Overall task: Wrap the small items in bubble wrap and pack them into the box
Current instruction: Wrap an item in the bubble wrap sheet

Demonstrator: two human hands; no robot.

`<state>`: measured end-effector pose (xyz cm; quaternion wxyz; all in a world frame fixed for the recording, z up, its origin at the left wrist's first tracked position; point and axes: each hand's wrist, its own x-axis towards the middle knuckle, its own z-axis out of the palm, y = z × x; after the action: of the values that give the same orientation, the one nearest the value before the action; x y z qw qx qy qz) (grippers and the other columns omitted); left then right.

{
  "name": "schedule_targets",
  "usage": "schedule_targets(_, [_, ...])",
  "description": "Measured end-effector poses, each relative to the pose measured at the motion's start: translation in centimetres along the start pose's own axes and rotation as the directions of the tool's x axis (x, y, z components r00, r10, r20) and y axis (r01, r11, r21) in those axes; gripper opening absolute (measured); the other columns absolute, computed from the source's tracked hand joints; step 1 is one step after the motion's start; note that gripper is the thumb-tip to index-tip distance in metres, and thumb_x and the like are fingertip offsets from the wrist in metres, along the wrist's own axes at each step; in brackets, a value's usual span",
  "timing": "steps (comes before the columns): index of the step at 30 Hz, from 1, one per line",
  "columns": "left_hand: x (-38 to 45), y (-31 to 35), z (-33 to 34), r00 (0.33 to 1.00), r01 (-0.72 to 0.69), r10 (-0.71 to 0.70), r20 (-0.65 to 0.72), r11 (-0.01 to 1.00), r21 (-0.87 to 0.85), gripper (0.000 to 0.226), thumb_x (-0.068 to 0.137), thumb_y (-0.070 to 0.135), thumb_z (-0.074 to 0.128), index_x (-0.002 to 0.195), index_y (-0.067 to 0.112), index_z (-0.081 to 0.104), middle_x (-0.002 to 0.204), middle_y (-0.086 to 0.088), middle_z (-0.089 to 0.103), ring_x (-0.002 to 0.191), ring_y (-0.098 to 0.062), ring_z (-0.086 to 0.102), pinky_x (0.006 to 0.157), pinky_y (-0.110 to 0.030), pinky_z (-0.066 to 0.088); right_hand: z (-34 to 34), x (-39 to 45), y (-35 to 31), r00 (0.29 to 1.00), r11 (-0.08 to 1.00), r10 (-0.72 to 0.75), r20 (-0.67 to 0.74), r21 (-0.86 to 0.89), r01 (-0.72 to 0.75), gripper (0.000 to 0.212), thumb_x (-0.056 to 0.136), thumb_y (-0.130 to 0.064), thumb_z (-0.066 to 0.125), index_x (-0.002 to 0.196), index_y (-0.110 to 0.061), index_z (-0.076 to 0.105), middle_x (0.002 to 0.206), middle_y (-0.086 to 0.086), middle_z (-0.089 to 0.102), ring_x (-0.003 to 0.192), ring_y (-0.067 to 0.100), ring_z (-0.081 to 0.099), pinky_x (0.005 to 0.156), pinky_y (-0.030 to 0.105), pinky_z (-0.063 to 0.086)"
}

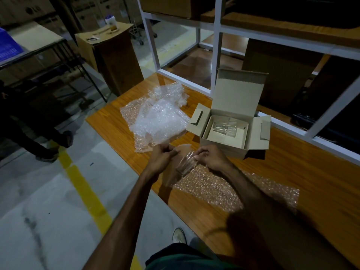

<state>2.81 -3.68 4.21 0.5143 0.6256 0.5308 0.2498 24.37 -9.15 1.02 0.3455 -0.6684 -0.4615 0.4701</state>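
Head view: both hands hold a clear drinking glass [186, 162] just above the near worktop [292, 172] edge. The left hand [162, 157] has its grip curled round the glass's left end, and the right hand [211, 156] pinches the right end. A flat bubble wrap sheet [224, 189] lies at 5 o'clock of it. The open cardboard box [231, 121], at 1 o'clock, already holds glassware. Wrapping seems about to begin: next, lay the glass on the sheet and roll.
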Motion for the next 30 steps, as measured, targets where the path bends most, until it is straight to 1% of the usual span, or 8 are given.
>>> schedule_targets(3, [-0.3,0.3,1.0,1.000,-0.011,0.011,0.021,1.000,-0.022,0.023,0.103,0.017,0.063,0.094,-0.002,0.074,0.088,-0.011,0.075,0.078,-0.017,0.071,0.068,-0.024,0.056,0.3,0.0,0.0,1.000,1.000,-0.001,-0.009,-0.001,0.001,0.007,0.097,-0.010,0.071,0.101,-0.015,0.074,0.096,0.002,0.076,0.088,0.015,0.073,0.079,0.037,0.061])
schedule_targets(7, [-0.7,0.4,2.1,1.000,-0.021,0.021,0.014,0.999,-0.026,0.026,0.105,0.018,0.059,0.095,-0.001,0.074,0.091,-0.014,0.076,0.079,-0.020,0.073,0.070,-0.026,0.059,0.4,0.0,0.2,1.000,0.999,0.000,-0.030,0.036,0.001,0.007,0.094,-0.009,0.074,0.100,-0.014,0.070,0.096,0.003,0.077,0.091,0.020,0.075,0.088,0.049,0.063])
schedule_targets(13, [-0.9,-1.1,3.9,0.990,-0.134,0.140,-0.022,0.977,0.166,0.037,0.108,0.029,0.055,0.086,0.008,0.075,0.074,-0.012,0.069,0.062,-0.014,0.062,0.063,-0.032,0.048,0.1,-0.1,0.3,0.999,0.998,0.032,-0.040,0.059,-0.029,0.013,0.092,-0.007,0.077,0.101,-0.012,0.067,0.100,0.007,0.076,0.092,0.023,0.074,0.085,0.046,0.064])
schedule_targets(16, [-0.9,-1.0,4.3,0.985,-0.162,0.172,-0.025,0.962,0.219,0.019,0.105,0.019,0.061,0.096,0.015,0.077,0.088,0.006,0.073,0.079,0.001,0.066,0.067,-0.013,0.049,0.0,-0.1,0.2,0.999,0.996,0.038,-0.035,0.078,-0.035,0.020,0.089,-0.004,0.080,0.104,-0.010,0.069,0.098,0.007,0.076,0.090,0.022,0.074,0.078,0.042,0.064])
schedule_targets(18, [-0.9,-1.0,4.5,0.986,-0.150,0.162,-0.030,0.958,0.246,0.012,0.099,0.009,0.067,0.102,0.018,0.075,0.098,0.016,0.069,0.089,0.007,0.062,0.069,-0.008,0.049,0.0,-0.2,0.1,0.999,0.998,0.040,-0.033,0.059,-0.038,0.020,0.088,-0.005,0.080,0.104,-0.010,0.069,0.095,0.005,0.076,0.088,0.022,0.073,0.069,0.038,0.061])
schedule_targets(21, [-0.6,-1.3,4.9,0.978,-0.180,0.202,-0.046,0.940,0.291,0.022,0.093,0.004,0.072,0.099,0.025,0.070,0.100,0.014,0.068,0.093,-0.001,0.064,0.075,-0.015,0.052,-0.1,-0.3,0.5,0.999,0.997,0.047,-0.018,0.066,-0.046,0.019,0.090,-0.006,0.079,0.105,-0.010,0.068,0.098,0.008,0.076,0.092,0.027,0.074,0.078,0.050,0.063])
schedule_targets(25, [-0.3,-1.6,5.3,0.972,-0.206,0.232,-0.046,0.927,0.315,0.029,0.089,0.005,0.075,0.088,0.031,0.063,0.093,0.008,0.068,0.088,-0.010,0.064,0.078,-0.033,0.058,-0.4,-0.7,0.6,0.998,0.992,0.062,0.001,0.107,-0.062,0.019,0.093,-0.011,0.077,0.109,-0.013,0.067,0.106,0.004,0.075,0.093,0.020,0.072,0.068,0.031,0.054])
schedule_targets(30, [-0.2,-2.0,5.5,0.968,-0.224,0.247,-0.049,0.932,0.283,0.024,0.088,0.015,0.080,0.095,0.029,0.062,0.099,0.008,0.065,0.092,-0.007,0.061,0.079,-0.031,0.056,-0.6,-0.7,0.9,0.998,0.991,0.065,0.020,0.114,-0.067,0.018,0.093,-0.008,0.075,0.108,-0.015,0.067,0.107,0.004,0.076,0.096,0.020,0.074,0.075,0.037,0.060])
